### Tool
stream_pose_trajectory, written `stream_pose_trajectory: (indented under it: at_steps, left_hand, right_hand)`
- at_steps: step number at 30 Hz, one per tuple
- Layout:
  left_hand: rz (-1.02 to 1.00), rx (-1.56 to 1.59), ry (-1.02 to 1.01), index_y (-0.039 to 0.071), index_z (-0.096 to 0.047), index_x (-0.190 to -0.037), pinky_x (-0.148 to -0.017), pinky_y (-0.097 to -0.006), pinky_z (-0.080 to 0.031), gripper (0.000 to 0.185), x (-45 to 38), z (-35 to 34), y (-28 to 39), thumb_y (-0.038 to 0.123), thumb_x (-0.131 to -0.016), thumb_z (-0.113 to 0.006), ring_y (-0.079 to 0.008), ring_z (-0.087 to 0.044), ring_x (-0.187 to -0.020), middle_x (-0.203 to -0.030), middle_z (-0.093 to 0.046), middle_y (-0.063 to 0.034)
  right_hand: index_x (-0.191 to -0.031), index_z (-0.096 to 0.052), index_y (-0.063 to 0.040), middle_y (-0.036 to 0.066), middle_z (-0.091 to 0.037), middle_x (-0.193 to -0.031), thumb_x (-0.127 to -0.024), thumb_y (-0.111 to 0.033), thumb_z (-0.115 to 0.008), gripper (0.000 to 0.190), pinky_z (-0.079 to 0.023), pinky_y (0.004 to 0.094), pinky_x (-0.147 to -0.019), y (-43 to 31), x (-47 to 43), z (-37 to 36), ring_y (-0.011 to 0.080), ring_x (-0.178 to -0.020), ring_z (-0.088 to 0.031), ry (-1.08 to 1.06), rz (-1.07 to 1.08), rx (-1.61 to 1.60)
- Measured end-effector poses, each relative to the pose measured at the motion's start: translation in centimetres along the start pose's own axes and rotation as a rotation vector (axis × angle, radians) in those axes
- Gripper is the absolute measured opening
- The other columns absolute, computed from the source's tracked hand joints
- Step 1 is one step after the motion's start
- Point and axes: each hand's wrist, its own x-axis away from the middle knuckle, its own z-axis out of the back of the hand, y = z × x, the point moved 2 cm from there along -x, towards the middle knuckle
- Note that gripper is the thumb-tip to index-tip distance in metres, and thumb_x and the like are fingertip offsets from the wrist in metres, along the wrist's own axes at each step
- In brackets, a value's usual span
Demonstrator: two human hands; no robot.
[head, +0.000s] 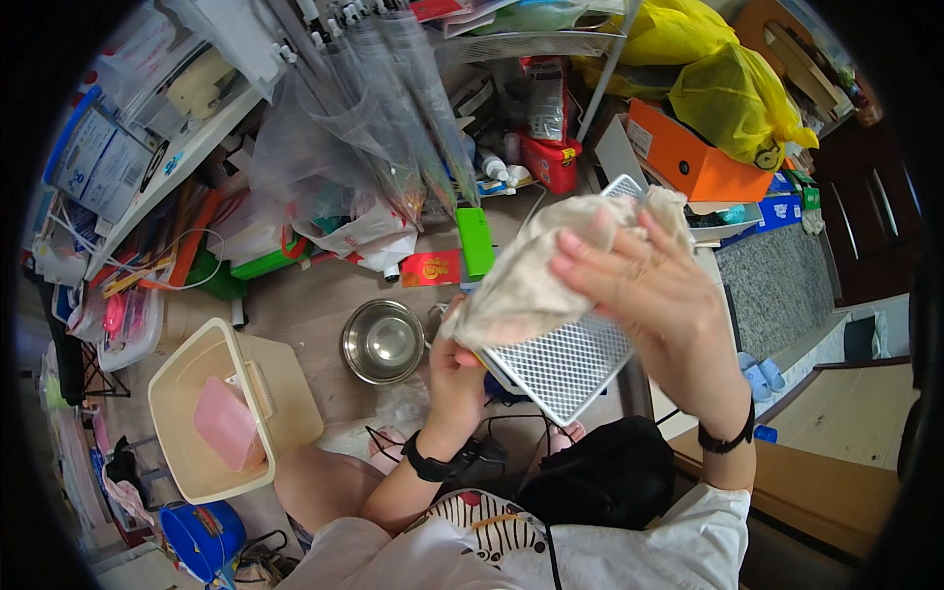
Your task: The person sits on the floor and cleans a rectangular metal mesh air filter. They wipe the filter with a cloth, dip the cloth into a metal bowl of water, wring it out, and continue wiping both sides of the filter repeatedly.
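Note:
A white metal mesh basket (pixel 564 369) is held tilted in front of me, and a crumpled off-white cloth (pixel 527 273) covers much of it. My left hand (pixel 459 380) grips the basket's left edge, with part of the cloth beside its fingers. My right hand (pixel 649 295) lies over the cloth, pressing it against the mesh, and some cloth bunches past its fingers. On the floor left of the basket stands a stainless steel bowl (pixel 383 343). The basket's far part is mostly hidden by the cloth and my right hand.
A cream plastic bin (pixel 295 391) holding a pink container (pixel 228 424) stands at left, near a blue bucket (pixel 203 538). Clear umbrellas (pixel 398 110), a green box (pixel 474 240) and a red envelope (pixel 431 268) are ahead. An orange shoebox (pixel 689 162) and yellow bags (pixel 737 96) sit at upper right.

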Motion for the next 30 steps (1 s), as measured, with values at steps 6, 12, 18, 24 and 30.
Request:
stream_pose_trajectory:
  at_steps: [6,12,18,24,30]
  left_hand:
    - [-0.052,-0.127,-0.155,0.005,-0.047,-0.094,-0.084,-0.0217,-0.036,0.054,-1.0,-1.5,1.3,0.057,-0.092,-0.059,-0.005,-0.045,-0.089,-0.092,-0.044,0.0035]
    - [-0.04,-0.248,-0.075,0.002,-0.051,-0.128,-0.087,-0.027,-0.046,0.048,-0.6,-2.7,1.5,0.037,-0.096,-0.061,-0.0102,-0.057,-0.098,-0.117,-0.059,-0.0027]
    - [0.174,-0.033,-0.404,0.001,-0.048,-0.135,-0.1,-0.0325,-0.047,0.041,-2.1,-2.4,1.1,0.024,-0.101,-0.046,-0.021,-0.059,-0.113,-0.13,-0.057,-0.0099]
    - [-0.023,-0.051,-0.183,0.0,-0.052,-0.122,-0.094,-0.0268,-0.042,0.053,-0.6,-2.6,1.9,0.042,-0.093,-0.066,-0.0109,-0.054,-0.108,-0.115,-0.054,-0.0019]
    - [-0.024,-0.115,-0.188,0.004,-0.044,-0.101,-0.083,-0.0224,-0.037,0.059,-1.1,-1.9,1.3,0.057,-0.087,-0.065,-0.0066,-0.043,-0.091,-0.099,-0.04,0.0019]
  right_hand:
    - [-0.116,-0.071,-0.008,0.009,-0.07,-0.117,-0.084,0.003,-0.062,0.035,-0.041,0.0481,-0.109,3.4,0.3,0.8,0.0302,-0.116,-0.063,0.186,-0.047,0.081]
    - [-0.109,-0.072,-0.007,0.007,-0.07,-0.115,-0.075,-0.001,-0.064,0.035,-0.049,0.0432,-0.102,-2.5,1.1,-0.7,0.0253,-0.108,-0.067,0.021,0.207,-0.128]
    - [-0.114,-0.072,-0.01,0.003,-0.069,-0.122,-0.079,-0.008,-0.068,0.035,-0.042,0.0437,-0.106,-3.5,1.9,-1.4,0.0255,-0.121,-0.059,-0.073,0.262,-0.1]
    - [-0.119,-0.07,-0.007,0.011,-0.067,-0.124,-0.092,-0.011,-0.061,0.028,-0.036,0.0477,-0.111,1.3,1.1,0.9,0.0329,-0.126,-0.056,0.038,0.006,0.087]
    - [-0.117,-0.07,-0.007,0.011,-0.068,-0.123,-0.091,-0.009,-0.063,0.027,-0.04,0.0467,-0.109,4.9,1.3,1.0,0.03,-0.118,-0.062,0.197,-0.144,-0.007]
